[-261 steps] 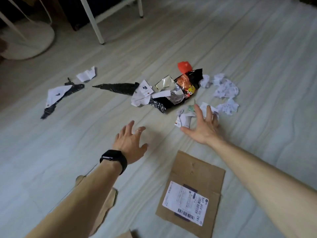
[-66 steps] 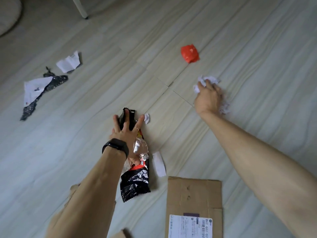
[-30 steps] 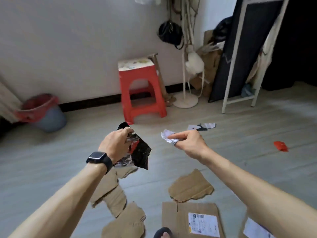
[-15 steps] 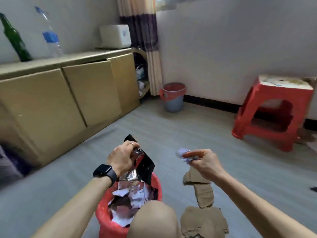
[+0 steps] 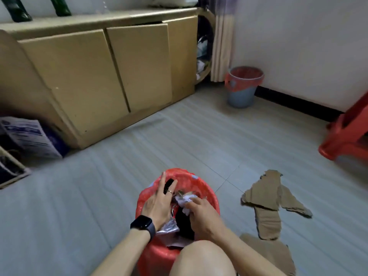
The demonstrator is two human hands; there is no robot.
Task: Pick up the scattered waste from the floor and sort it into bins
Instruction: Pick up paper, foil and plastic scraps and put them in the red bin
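Left hand [image 5: 157, 204]: now down inside red bin [image 5: 203, 185], fingers straight, pressing wrapper [image 5: 183, 222] in.
Right hand [image 5: 203, 214]: lowered too, fingers curled on paper [image 5: 186, 200].
I judge this load nearly binned.
Knee [image 5: 201, 257] crowds the bin.
Blue bin [image 5: 242, 92] well apart.
Cardboard [image 5: 272, 198] still on floor.

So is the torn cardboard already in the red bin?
No, the torn cardboard lies on the floor to the right of the red bin, outside it.
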